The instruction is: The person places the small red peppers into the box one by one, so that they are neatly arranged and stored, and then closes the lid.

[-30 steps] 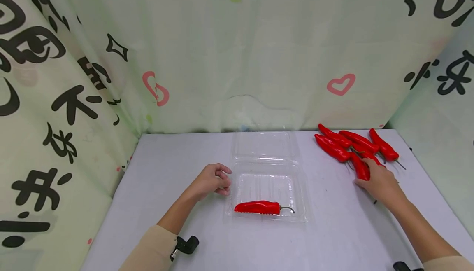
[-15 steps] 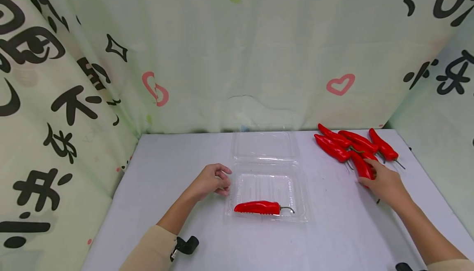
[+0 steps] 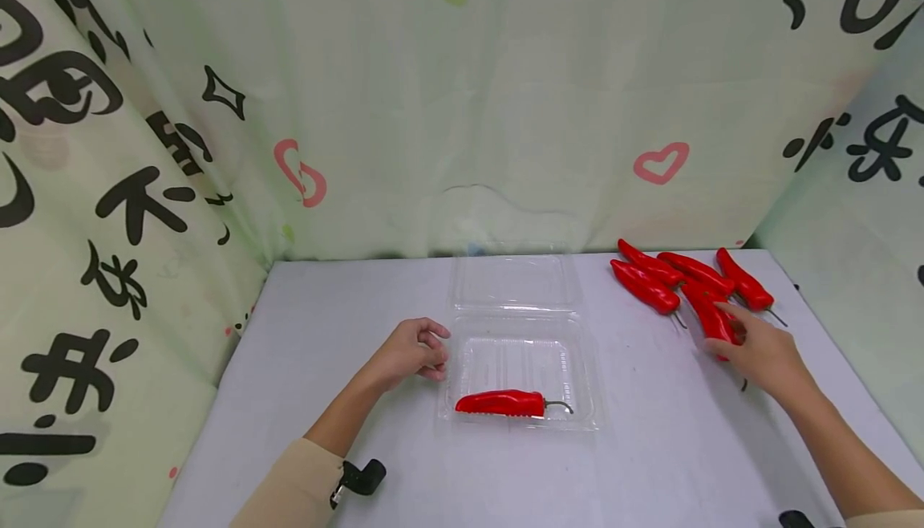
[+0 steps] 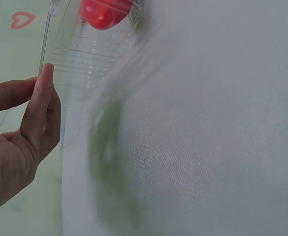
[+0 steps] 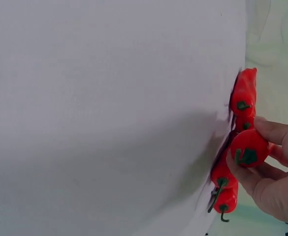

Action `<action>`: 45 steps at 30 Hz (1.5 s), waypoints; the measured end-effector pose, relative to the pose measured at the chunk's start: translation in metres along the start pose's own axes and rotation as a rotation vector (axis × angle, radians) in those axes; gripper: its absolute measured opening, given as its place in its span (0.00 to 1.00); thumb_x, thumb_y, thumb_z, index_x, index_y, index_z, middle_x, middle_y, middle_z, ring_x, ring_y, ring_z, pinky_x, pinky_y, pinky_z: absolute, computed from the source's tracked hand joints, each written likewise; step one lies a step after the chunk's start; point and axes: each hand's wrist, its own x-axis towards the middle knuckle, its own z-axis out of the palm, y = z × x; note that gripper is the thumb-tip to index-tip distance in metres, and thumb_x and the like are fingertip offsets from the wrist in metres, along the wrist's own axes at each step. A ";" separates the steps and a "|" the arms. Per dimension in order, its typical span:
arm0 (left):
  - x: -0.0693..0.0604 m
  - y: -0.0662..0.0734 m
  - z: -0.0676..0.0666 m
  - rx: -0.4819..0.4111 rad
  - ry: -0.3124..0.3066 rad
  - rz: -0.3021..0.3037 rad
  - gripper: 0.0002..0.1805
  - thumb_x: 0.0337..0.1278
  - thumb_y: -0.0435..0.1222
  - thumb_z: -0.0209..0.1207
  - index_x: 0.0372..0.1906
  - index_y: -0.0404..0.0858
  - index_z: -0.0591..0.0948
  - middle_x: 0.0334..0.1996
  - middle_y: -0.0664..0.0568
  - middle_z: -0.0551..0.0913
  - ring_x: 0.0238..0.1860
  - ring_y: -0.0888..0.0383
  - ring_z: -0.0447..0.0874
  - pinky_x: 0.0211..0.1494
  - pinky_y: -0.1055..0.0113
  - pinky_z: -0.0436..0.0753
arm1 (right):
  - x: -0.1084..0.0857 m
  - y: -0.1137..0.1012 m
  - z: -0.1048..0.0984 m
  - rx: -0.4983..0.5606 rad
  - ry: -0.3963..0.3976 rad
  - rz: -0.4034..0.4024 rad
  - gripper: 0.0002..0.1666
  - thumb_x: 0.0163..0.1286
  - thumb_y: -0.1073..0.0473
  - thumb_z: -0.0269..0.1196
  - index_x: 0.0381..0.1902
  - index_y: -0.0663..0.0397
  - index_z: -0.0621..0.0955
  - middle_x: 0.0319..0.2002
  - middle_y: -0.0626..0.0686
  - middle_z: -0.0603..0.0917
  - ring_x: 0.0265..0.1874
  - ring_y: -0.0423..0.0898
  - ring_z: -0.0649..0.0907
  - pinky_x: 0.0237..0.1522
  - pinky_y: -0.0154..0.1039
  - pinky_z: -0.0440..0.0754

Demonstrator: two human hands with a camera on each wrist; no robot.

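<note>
My right hand [image 3: 763, 351] pinches a red pepper [image 3: 709, 315] near its stem end, at the front of the pile. In the right wrist view the held pepper [image 5: 250, 147] points its green stem at the camera, between thumb and fingers of my hand [image 5: 276, 179]. My left hand [image 3: 413, 355] is beside the left edge of a clear plastic box [image 3: 516, 351], fingers loosely bent. The left wrist view shows fingertips of that hand [image 4: 23, 118] touching the box rim. One red pepper [image 3: 501, 404] lies crosswise in the box's near part, stem to the right.
Several other red peppers [image 3: 645, 286] lie at the table's back right, in front of the curtain [image 3: 534, 111]. The box's open lid [image 3: 516, 282] lies flat behind its base. Printed curtains also stand along the left and right sides.
My right hand has shifted slightly right and toward me, and the gripped pepper has moved with it, its stem end swinging right. My left hand has stayed by the box.
</note>
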 end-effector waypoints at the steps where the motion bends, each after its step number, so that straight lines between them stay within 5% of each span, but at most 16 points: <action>1: 0.000 0.000 0.000 0.000 0.000 0.000 0.19 0.63 0.22 0.61 0.58 0.25 0.75 0.33 0.44 0.78 0.26 0.55 0.86 0.34 0.63 0.91 | -0.001 0.000 -0.001 0.005 0.003 -0.002 0.52 0.64 0.57 0.73 0.75 0.72 0.60 0.56 0.81 0.69 0.51 0.77 0.70 0.34 0.59 0.90; 12: -0.001 0.002 0.000 0.001 -0.006 -0.008 0.19 0.64 0.23 0.62 0.58 0.25 0.75 0.34 0.44 0.79 0.26 0.55 0.87 0.35 0.62 0.92 | -0.005 -0.008 -0.013 0.031 0.035 -0.039 0.51 0.65 0.60 0.72 0.77 0.68 0.59 0.59 0.81 0.69 0.52 0.77 0.70 0.33 0.58 0.90; 33: -0.001 0.003 0.000 -0.007 0.000 -0.004 0.19 0.63 0.22 0.62 0.58 0.25 0.75 0.33 0.44 0.78 0.25 0.55 0.86 0.34 0.62 0.92 | -0.004 -0.055 -0.019 0.080 0.093 -0.253 0.48 0.58 0.62 0.77 0.74 0.64 0.69 0.57 0.75 0.75 0.50 0.73 0.76 0.32 0.57 0.91; 45: 0.000 0.003 0.000 -0.004 -0.005 0.000 0.19 0.63 0.22 0.62 0.57 0.24 0.75 0.33 0.44 0.77 0.25 0.55 0.87 0.34 0.62 0.92 | -0.005 -0.084 -0.011 0.094 0.020 -0.282 0.47 0.62 0.57 0.76 0.74 0.63 0.70 0.57 0.72 0.78 0.47 0.67 0.84 0.33 0.47 0.92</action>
